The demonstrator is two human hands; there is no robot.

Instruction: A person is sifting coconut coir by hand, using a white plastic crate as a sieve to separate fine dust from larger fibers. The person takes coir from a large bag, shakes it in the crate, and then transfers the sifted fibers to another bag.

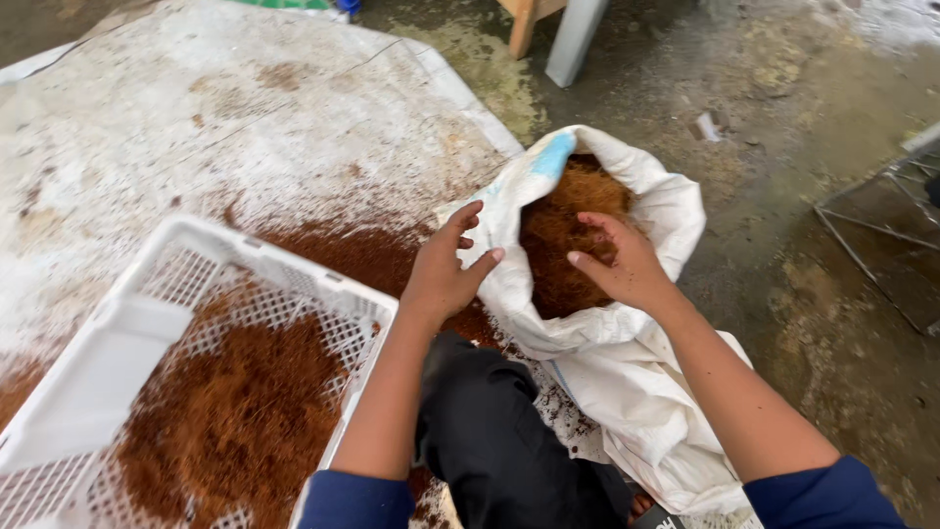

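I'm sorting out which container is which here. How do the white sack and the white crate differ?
The white sack is soft woven cloth, slumped and crumpled; the white crate is rigid perforated plastic, tilted. The left hand and right hand are at the sack's mouth; neither touches the crate. Both hold reddish-brown fibre.

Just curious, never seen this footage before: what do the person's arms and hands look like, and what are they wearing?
Two bare hands, left hand and right hand, no gloves, rings or watch visible. Forearms bare; dark blue sleeves pushed up near the elbows.
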